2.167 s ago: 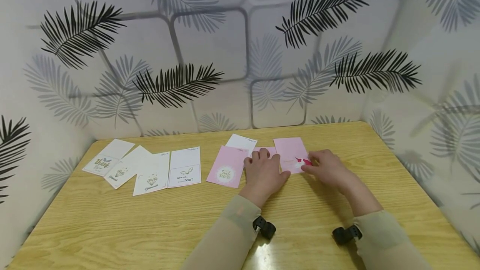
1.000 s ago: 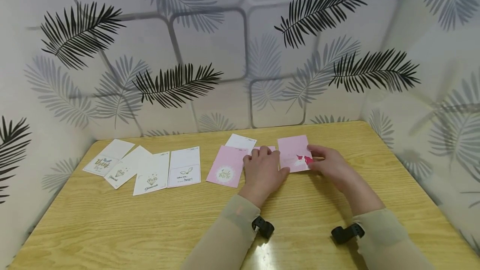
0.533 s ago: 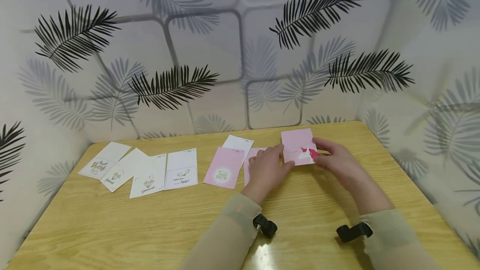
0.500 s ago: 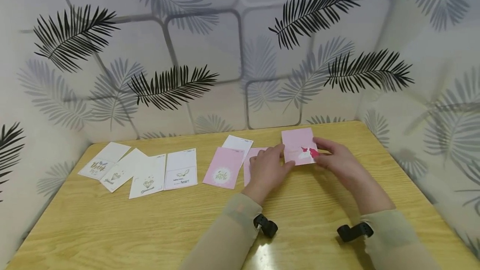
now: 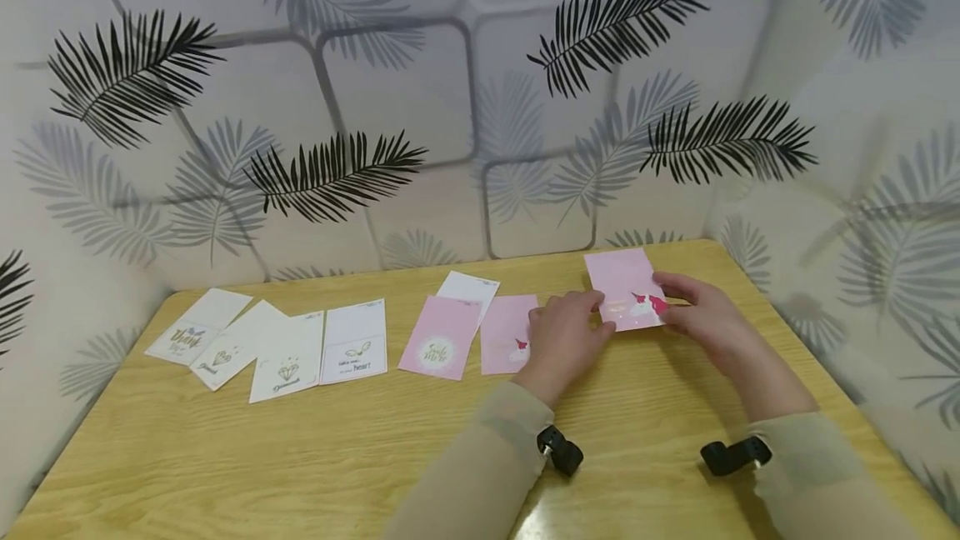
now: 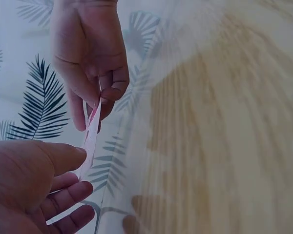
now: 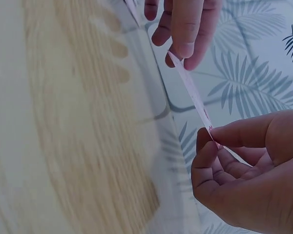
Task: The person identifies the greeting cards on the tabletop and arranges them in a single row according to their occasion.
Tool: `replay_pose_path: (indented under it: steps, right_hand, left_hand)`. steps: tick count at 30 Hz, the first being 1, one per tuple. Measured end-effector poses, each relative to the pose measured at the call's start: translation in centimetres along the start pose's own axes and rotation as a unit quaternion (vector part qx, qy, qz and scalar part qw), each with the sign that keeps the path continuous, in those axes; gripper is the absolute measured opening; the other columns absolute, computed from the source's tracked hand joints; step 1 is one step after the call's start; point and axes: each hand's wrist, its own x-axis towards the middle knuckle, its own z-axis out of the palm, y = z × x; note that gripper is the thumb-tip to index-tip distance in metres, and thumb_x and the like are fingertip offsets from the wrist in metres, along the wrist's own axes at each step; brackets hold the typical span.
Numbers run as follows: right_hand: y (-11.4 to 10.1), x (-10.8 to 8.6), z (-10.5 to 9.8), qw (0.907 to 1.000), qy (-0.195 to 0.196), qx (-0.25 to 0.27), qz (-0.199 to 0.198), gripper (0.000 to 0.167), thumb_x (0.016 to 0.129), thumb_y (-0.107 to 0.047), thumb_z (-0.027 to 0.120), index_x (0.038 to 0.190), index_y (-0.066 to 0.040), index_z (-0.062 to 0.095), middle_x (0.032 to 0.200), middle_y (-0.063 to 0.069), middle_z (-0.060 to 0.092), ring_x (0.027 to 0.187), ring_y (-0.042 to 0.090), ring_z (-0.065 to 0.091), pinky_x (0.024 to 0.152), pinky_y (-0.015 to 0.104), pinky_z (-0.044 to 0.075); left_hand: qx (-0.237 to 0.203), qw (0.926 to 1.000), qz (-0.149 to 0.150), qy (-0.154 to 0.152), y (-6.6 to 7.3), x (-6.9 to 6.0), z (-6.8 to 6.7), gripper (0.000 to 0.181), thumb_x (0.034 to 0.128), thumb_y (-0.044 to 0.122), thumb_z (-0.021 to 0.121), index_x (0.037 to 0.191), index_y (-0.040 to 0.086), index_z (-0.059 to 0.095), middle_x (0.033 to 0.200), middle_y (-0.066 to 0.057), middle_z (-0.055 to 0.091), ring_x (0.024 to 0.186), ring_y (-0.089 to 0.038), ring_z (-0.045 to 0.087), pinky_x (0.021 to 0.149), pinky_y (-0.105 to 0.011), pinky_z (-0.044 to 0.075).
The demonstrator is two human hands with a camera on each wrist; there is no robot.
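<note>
Left grip (image 5: 566, 342), right grip (image 5: 716, 325) pinch pink card (image 5: 624, 283) above wood-grain table (image 5: 285, 457); leaf-print wall (image 5: 405, 98) behind.

The head view looks forward and down; close wrist views share the pink card (image 5: 622, 280) edge-on.

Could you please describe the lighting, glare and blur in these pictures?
Head view: bright, with glare on the table at the bottom edge, small print on the white cards too soft to read; left wrist view: dimmer, the held pink card nearly edge-on, wood grain smeared; right wrist view: dim, with finger-shaped shadows or reflections on the table.
</note>
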Motion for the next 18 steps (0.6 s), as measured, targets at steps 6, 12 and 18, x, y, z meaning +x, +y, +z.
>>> replay_pose_path:
  steps: [6, 12, 18]
  right_hand:
    - [1.0, 0.5, -1.5, 0.9961, 0.036, -0.079, 0.016, 0.059, 0.107, 0.000, 0.058, 0.164, 0.006, 0.044, 0.167, 0.033, 0.039, 0.135, 0.044, 0.048, 0.089, 0.027, 0.047]
    - [2.0, 0.6, -2.9, 0.9918, 0.056, -0.112, 0.025, 0.057, 0.104, -0.003, 0.058, 0.159, 0.009, 0.050, 0.163, 0.035, 0.042, 0.131, 0.044, 0.046, 0.093, 0.035, 0.042]
    - [2.5, 0.9, -4.0, 0.9876, 0.061, -0.141, 0.033, 0.055, 0.103, -0.002, 0.058, 0.156, 0.011, 0.052, 0.162, 0.038, 0.040, 0.135, 0.049, 0.040, 0.104, 0.052, 0.039]
  left_hand:
    - [0.004, 0.9996, 0.025, -0.010, 1.2, 0.7, 1.4, 0.043, 0.1065, 0.046, 0.074, 0.147, 0.031, 0.072, 0.138, 0.012, 0.073, 0.126, -0.019, 0.066, 0.102, -0.046, 0.048]
    - [0.022, 0.9979, 0.056, -0.022, 2.5, 0.9, 1.6, 0.039, 0.1085, 0.045, 0.070, 0.145, 0.032, 0.072, 0.138, 0.013, 0.072, 0.126, -0.018, 0.066, 0.102, -0.046, 0.048]
    - [0.064, 0.9931, 0.086, -0.048, 3.6, 1.4, 1.7, 0.046, 0.1110, 0.050, 0.063, 0.154, 0.034, 0.065, 0.152, 0.013, 0.064, 0.139, -0.018, 0.058, 0.111, -0.050, 0.043]
